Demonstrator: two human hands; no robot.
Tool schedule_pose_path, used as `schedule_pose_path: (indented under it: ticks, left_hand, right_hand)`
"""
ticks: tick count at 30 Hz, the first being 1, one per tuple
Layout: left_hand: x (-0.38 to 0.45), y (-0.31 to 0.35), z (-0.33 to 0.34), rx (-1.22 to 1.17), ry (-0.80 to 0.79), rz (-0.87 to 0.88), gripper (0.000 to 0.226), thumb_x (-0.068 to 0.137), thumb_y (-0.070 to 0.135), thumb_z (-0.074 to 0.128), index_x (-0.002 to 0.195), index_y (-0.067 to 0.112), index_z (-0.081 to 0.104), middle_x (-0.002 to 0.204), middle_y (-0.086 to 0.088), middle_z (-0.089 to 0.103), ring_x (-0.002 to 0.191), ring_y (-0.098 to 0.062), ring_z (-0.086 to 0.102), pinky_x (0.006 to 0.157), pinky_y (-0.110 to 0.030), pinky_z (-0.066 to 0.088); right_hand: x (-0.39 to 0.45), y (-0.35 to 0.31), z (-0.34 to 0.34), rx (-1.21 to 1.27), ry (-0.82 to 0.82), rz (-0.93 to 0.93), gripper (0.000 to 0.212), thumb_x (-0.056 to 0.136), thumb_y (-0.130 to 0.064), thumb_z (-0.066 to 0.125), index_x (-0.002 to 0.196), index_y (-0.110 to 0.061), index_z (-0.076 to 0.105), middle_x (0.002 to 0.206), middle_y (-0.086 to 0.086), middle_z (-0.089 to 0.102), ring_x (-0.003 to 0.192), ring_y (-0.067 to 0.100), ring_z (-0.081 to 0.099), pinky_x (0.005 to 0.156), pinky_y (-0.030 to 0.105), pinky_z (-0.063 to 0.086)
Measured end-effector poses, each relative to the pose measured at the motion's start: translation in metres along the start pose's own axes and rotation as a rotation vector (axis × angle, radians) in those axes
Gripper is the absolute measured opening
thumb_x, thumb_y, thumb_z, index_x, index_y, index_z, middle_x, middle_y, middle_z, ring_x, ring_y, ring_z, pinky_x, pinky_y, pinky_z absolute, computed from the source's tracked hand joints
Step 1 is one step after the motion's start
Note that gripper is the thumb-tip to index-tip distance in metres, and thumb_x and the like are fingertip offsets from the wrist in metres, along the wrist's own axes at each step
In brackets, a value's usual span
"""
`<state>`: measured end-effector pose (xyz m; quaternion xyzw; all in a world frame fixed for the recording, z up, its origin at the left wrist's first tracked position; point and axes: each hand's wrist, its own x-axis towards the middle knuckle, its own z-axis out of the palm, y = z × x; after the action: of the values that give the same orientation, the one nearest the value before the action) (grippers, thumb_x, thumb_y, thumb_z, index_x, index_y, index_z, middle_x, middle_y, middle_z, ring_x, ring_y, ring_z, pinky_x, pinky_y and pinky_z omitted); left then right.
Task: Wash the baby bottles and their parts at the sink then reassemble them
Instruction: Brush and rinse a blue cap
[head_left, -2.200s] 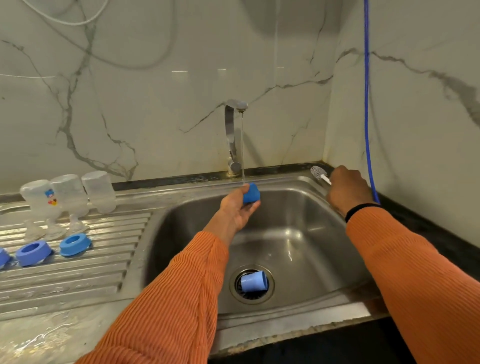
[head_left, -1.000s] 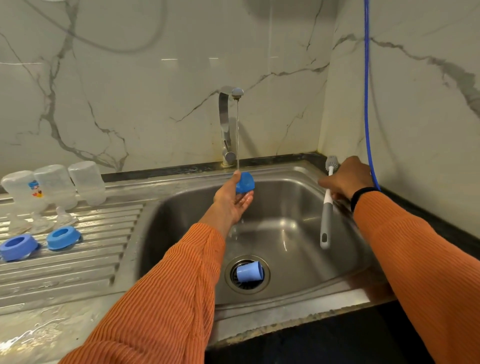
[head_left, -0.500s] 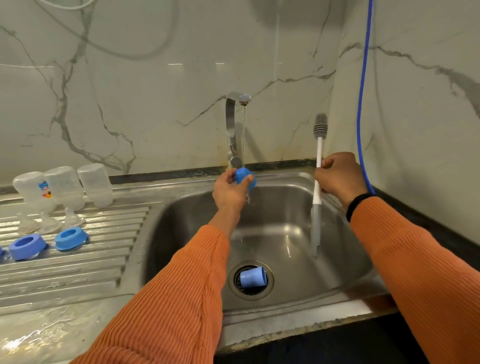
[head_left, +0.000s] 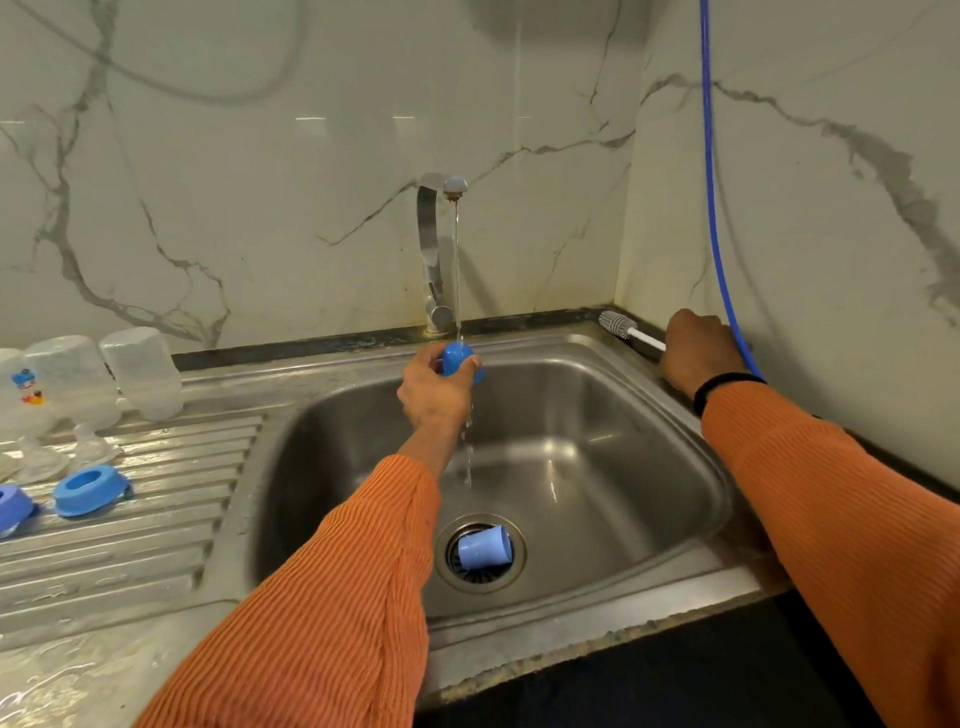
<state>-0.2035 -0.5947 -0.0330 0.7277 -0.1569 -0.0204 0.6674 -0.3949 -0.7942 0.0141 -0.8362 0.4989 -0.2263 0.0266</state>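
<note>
Marble-veined wall panels close in the corner behind the stainless steel sink (head_left: 675, 457), and its curved chrome tap (head_left: 431, 249) is running a thin stream straight down. My left hand (head_left: 434, 395) is curled round a small round blue plastic bottle cap (head_left: 460, 359), which I hold directly under that water just above the basin's back edge; drips fall from below my fingers. My right hand (head_left: 698, 348) is out at the back right corner of the sink rim, closed on the white handle of the grey-bristled bottle brush (head_left: 618, 325), whose head lies on the ledge pointing toward the tap. I judge the step in hand to be rinsing this cap, with the brush being set down or taken up; I cannot tell which. A second pale blue plastic cap (head_left: 483, 553) lies on its side in the drain strainer and looks unwashed to me, so it is likely next. On the ribbed steel draining board (head_left: 156, 519) to my left stand three clear plastic bottles (head_left: 140, 374) upside down, with clear teats (head_left: 91, 447) and blue screw rings (head_left: 88, 488) in front of them, so most of the washing appears done. The next move calls for turning the cap so water reaches inside, then carrying it left to the board without dropping it, since wet plastic is slippery. Reassembly has not begun.
</note>
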Motion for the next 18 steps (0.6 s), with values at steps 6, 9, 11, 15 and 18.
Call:
schedule_pose_path:
  ticks: [6,9,11,15,18]
  left_hand:
    - [0.007,-0.006,0.006,-0.186,-0.019,-0.193,0.054,0.085,0.034,0.083,0.132,0.016,0.064,0.115,-0.008,0.072,0.093,-0.025,0.073,0.086,-0.039,0.063]
    - [0.006,-0.003,0.003,-0.418,-0.062,-0.381,0.052,0.088,0.036,0.08,0.129,0.011,0.061,0.109,-0.016,0.07,0.085,-0.027,0.076,0.078,-0.038,0.065]
    - [0.004,0.003,-0.002,-0.578,-0.097,-0.504,0.051,0.092,0.035,0.075,0.131,0.008,0.059,0.102,-0.019,0.069,0.083,-0.028,0.077,0.079,-0.038,0.065]
    - [-0.003,0.005,-0.009,-0.689,-0.179,-0.637,0.054,0.098,0.035,0.069,0.141,0.007,0.053,0.108,-0.024,0.069,0.09,-0.029,0.076,0.085,-0.041,0.063]
    - [-0.004,0.006,-0.011,-0.68,-0.207,-0.648,0.052,0.098,0.035,0.068,0.14,0.007,0.055,0.107,-0.023,0.071,0.09,-0.029,0.076,0.085,-0.042,0.063]
  right_hand:
    - [-0.006,-0.015,0.008,-0.091,0.078,-0.175,0.021,0.095,-0.009,0.059,0.114,-0.007,0.064,0.112,0.02,0.058,0.113,0.042,0.049,0.091,0.051,0.045]
    - [-0.009,-0.025,0.011,-0.152,0.091,-0.235,0.025,0.095,-0.01,0.056,0.118,-0.007,0.065,0.113,0.019,0.059,0.113,0.04,0.05,0.093,0.051,0.045]
    - [-0.01,-0.025,0.013,-0.172,0.073,-0.24,0.024,0.095,-0.009,0.055,0.117,-0.007,0.064,0.114,0.019,0.06,0.113,0.041,0.05,0.094,0.052,0.045]
    - [-0.01,-0.022,0.015,-0.153,0.048,-0.217,0.017,0.095,-0.011,0.058,0.11,-0.009,0.066,0.107,0.017,0.061,0.109,0.04,0.052,0.093,0.052,0.047]
    - [-0.011,-0.021,0.016,-0.111,0.027,-0.197,0.017,0.094,-0.012,0.06,0.11,-0.009,0.067,0.105,0.017,0.065,0.106,0.039,0.056,0.091,0.051,0.05]
